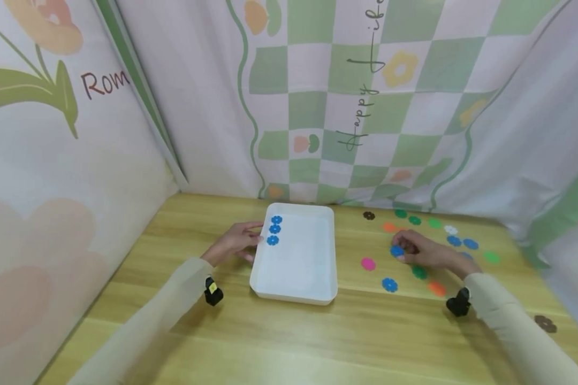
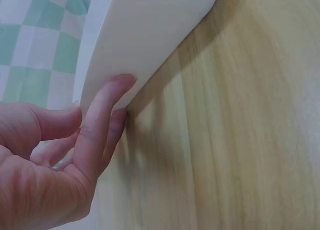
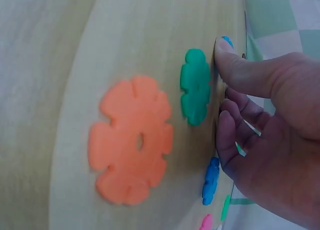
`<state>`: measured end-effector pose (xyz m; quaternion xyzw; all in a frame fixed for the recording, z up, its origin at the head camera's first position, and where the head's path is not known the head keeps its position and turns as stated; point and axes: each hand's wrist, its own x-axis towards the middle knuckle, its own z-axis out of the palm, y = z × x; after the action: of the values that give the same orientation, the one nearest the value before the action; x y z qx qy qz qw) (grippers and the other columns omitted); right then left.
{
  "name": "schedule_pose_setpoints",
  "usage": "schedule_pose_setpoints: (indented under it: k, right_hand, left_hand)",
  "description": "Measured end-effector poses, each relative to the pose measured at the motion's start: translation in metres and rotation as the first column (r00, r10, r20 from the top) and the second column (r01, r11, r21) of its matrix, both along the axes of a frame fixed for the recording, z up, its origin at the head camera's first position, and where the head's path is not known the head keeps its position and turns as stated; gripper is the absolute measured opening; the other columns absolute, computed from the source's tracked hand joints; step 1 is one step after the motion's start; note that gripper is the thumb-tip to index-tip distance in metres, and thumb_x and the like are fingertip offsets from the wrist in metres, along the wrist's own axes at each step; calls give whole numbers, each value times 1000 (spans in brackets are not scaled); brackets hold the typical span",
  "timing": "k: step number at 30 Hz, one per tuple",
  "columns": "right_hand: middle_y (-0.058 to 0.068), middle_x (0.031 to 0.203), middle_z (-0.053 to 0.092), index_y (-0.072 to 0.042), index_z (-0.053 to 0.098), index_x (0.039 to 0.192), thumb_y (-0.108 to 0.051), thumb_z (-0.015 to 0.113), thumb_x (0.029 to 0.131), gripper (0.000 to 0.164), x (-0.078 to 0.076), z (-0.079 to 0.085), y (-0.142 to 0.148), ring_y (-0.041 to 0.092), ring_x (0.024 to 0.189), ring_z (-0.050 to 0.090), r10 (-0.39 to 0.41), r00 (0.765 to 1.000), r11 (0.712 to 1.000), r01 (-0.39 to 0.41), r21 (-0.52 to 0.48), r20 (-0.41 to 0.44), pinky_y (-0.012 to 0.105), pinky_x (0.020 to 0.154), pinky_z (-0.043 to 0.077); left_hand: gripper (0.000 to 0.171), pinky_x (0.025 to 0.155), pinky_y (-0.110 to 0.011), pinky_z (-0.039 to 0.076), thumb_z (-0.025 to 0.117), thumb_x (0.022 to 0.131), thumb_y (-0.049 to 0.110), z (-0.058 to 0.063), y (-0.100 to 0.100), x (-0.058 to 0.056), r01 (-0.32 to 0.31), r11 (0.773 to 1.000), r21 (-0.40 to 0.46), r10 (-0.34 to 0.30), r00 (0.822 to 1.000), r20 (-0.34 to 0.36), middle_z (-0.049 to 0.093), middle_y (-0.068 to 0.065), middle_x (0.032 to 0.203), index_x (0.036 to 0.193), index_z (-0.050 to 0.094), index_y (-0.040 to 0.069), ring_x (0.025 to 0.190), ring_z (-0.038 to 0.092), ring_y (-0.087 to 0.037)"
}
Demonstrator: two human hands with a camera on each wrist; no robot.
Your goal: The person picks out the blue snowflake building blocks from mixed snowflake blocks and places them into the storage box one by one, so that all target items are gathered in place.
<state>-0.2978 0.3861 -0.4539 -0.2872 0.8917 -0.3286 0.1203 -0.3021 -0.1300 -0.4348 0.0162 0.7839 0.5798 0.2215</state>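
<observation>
A white tray (image 1: 296,267) lies on the wooden table, with three blue flower-shaped discs (image 1: 274,229) in a column along its left inner side. My left hand (image 1: 236,240) is at the tray's left wall. The left wrist view shows the index fingertip (image 2: 125,81) touching the outer wall (image 2: 145,29), with the thumb by the rim. Over the scattered discs on the right, my right hand (image 1: 421,250) pinches a blue flower-shaped disc (image 1: 397,251) between thumb and fingers. Only a sliver of that disc (image 3: 227,41) shows past the thumb in the right wrist view.
Around my right hand lie a pink disc (image 1: 368,264), a blue disc (image 1: 389,284), an orange disc (image 1: 437,289), and several green, blue, white and brown ones. One brown disc (image 1: 545,324) sits near the right table edge. A patterned curtain (image 1: 347,107) hangs behind the table.
</observation>
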Motion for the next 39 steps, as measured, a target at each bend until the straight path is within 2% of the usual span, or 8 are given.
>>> schedule_pose_setpoints:
  k: [9, 14, 17, 24, 28, 31, 35, 39]
  right_hand:
    - [9, 100, 60, -1, 57, 116, -7, 72, 98, 24, 6, 7, -5, 12, 84, 54, -84, 996, 996, 84, 18, 11, 23, 70, 52]
    - [6, 99, 68, -6, 63, 110, -5, 73, 97, 17, 2, 13, -8, 11, 85, 62, -97, 993, 994, 100, 40, -66, 24, 70, 57]
    - [6, 100, 72, -5, 69, 109, -4, 71, 98, 12, -2, 20, -11, 8, 86, 66, -117, 991, 992, 120, 41, -64, 23, 72, 60]
    - [22, 110, 74, 12, 63, 127, -6, 63, 104, 29, 3, 51, -46, 24, 90, 76, -180, 979, 979, 188, -74, 100, 37, 81, 68]
    - [22, 116, 75, 11, 60, 134, -15, 66, 104, 40, 11, 65, -70, 23, 96, 76, -233, 949, 956, 263, -128, 214, 40, 90, 66]
    - [20, 117, 75, 13, 57, 136, -13, 69, 102, 45, 11, 71, -85, 19, 98, 76, -251, 920, 931, 314, -186, 302, 42, 96, 64]
    - [13, 112, 75, 16, 54, 137, -9, 68, 102, 45, 4, 72, -103, 15, 98, 76, -234, 890, 902, 349, -255, 391, 41, 100, 62]
    - [10, 114, 73, 16, 52, 136, -8, 64, 104, 42, -2, 73, -125, 15, 100, 75, -184, 880, 903, 328, -278, 438, 39, 100, 62]
  left_hand:
    - [58, 74, -40, 69, 59, 106, 6, 0, 1, -2, 5, 1000, 6, -5, 1000, -6, 54, -30, 149, 161, 40, 8, 126, 64, -42]
    - [58, 75, -39, 69, 59, 106, 6, 0, 2, -1, -3, 1000, 3, 3, 1000, -6, 54, -28, 150, 161, 41, 10, 126, 64, -41]
    - [58, 75, -38, 69, 60, 106, 6, 1, 4, 0, -6, 1000, -8, 6, 1000, -15, 54, -28, 151, 161, 41, 10, 127, 64, -41]
    - [57, 73, -39, 69, 59, 106, 5, 0, 2, 0, -16, 1000, -8, 15, 1000, -21, 51, -28, 153, 160, 42, 9, 128, 62, -42]
    - [57, 72, -38, 69, 60, 105, 4, 4, 5, 2, -10, 1000, 0, 10, 1000, -14, 51, -26, 154, 160, 43, 9, 128, 63, -42]
    - [57, 72, -38, 69, 60, 105, 5, 6, 6, 3, -11, 1000, -5, 11, 1000, -19, 51, -26, 155, 160, 42, 9, 128, 63, -41]
    - [59, 73, -40, 69, 59, 105, 4, 7, 7, 4, -11, 1000, 2, 11, 1000, -29, 49, -26, 156, 160, 40, 8, 129, 62, -42]
    - [59, 73, -41, 69, 59, 105, 3, 5, 5, 3, -22, 1000, 4, 22, 999, -24, 49, -25, 156, 160, 40, 8, 130, 61, -42]
